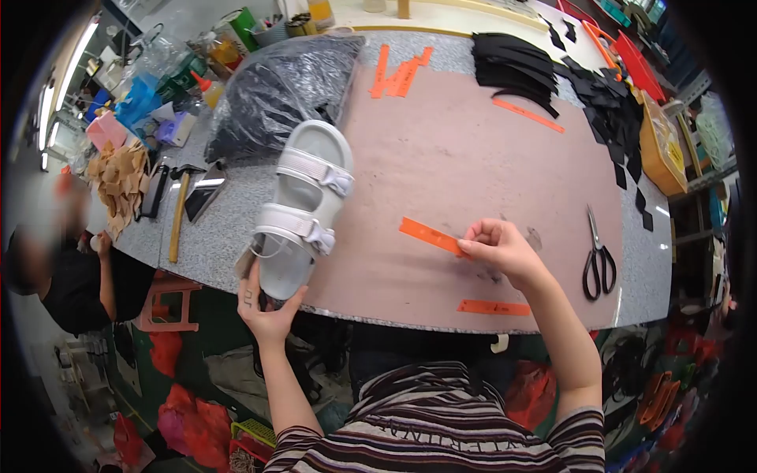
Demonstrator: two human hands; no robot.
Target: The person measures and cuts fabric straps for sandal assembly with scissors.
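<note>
My left hand [270, 314] grips the heel end of a light grey two-strap sandal [293, 272], its toe pointing away from me. Two buckles sit along the sandal's right side. Between the thumb and fingers of my right hand [498, 248] is one end of an orange strip [426, 233], held over the brownish mat [473, 165]. Another orange strip [494, 307] lies by the front edge, below my right hand. Black-handled scissors [598, 264] rest to the right, blades pointing away.
A plastic bag of dark material [292, 87] lies behind the sandal. A hammer [180, 213] and tan pieces [118, 181] are at the left. Black strips [516, 67] and orange strips [400, 77] lie at the back. A person in black [87, 276] is beyond the left edge.
</note>
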